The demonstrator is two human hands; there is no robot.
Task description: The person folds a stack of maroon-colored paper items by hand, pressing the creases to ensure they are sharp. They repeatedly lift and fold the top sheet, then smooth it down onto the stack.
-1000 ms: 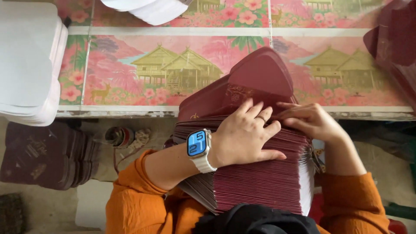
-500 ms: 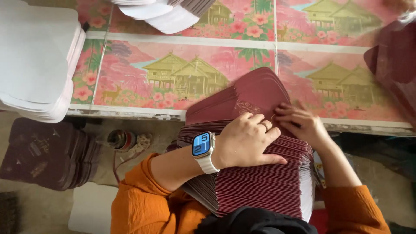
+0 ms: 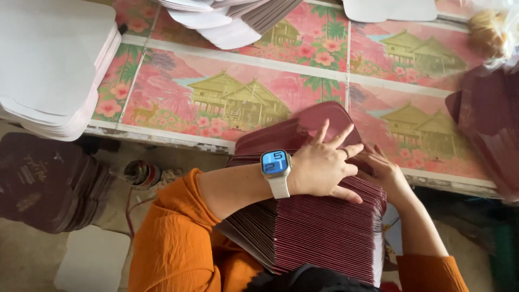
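A thick fanned stack of maroon card pieces (image 3: 324, 238) rests on my lap and leans against the table edge. My left hand (image 3: 324, 167), with a smartwatch on the wrist, lies flat on top of the stack, fingers spread. My right hand (image 3: 381, 170) sits just to its right, partly hidden under the left fingers, with its fingertips on the stack's top right corner. The topmost maroon piece (image 3: 303, 130) has a rounded end that reaches onto the table.
The table (image 3: 178, 92) has a pink covering with houses and flowers. White card stacks lie at left (image 3: 54, 70) and at top (image 3: 232, 21). More maroon pieces sit at right (image 3: 486, 124) and on the floor at left (image 3: 43, 184).
My left hand has opened its fingers and slid slightly up the stack. The view has tilted, showing more of the table top.
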